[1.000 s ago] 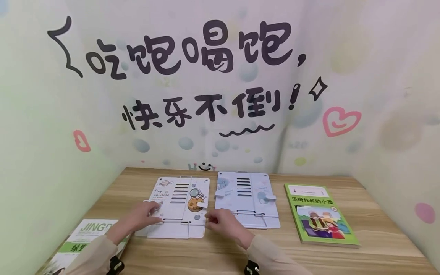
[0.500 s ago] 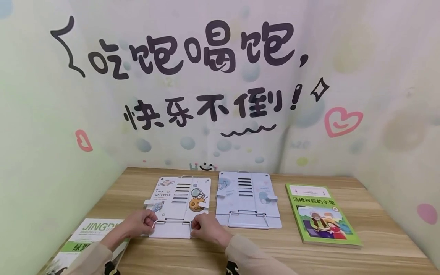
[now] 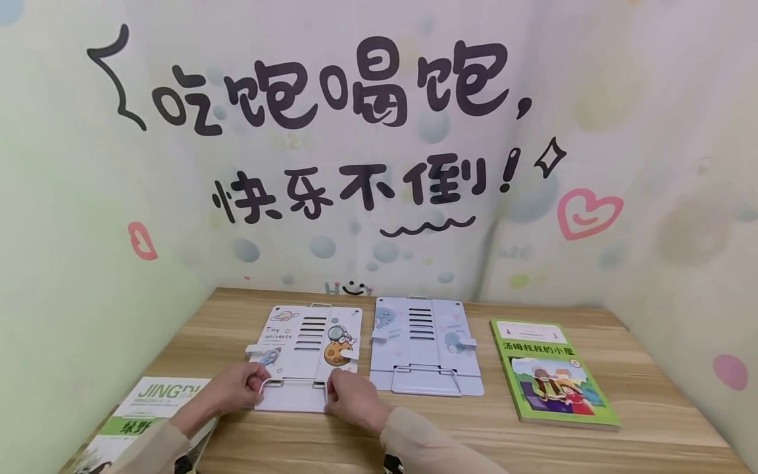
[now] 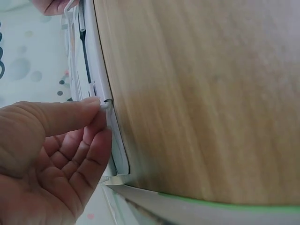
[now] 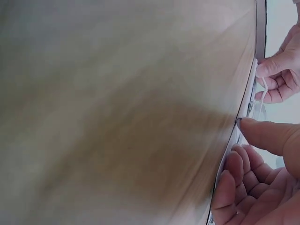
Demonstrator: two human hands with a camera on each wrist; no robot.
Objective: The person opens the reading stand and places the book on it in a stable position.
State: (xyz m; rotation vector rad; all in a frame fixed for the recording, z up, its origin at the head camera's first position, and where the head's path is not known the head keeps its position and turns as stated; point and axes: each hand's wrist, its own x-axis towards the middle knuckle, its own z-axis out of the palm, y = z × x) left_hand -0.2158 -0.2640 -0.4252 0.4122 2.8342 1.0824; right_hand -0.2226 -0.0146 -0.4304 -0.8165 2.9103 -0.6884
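A white book stand (image 3: 296, 342) with an astronaut print and "Tiny universe" lettering lies flat on the table. At its near edge is a white wire bracket (image 3: 294, 382). My left hand (image 3: 239, 385) pinches the bracket's left side between thumb and fingers; the left wrist view shows the thumb tip on the wire end (image 4: 105, 106). On the bracket's right side is my right hand (image 3: 355, 398), thumb and curled fingers at the wire; in the right wrist view its thumb (image 5: 262, 133) touches the stand's edge. Part of the stand's lower left is hidden by the left hand.
A pale blue book stand (image 3: 423, 345) lies just right of the first one. Farther right is a green-bordered book (image 3: 551, 372). A white and green book (image 3: 133, 421) lies at the front left, partly under my left arm. A printed curtain (image 3: 355, 263) stands behind the table (image 3: 474, 434).
My right hand has moved left from the gap between the stands to the bracket's right side. My left hand has lowered from the stand's left clip area to the bracket's left side.
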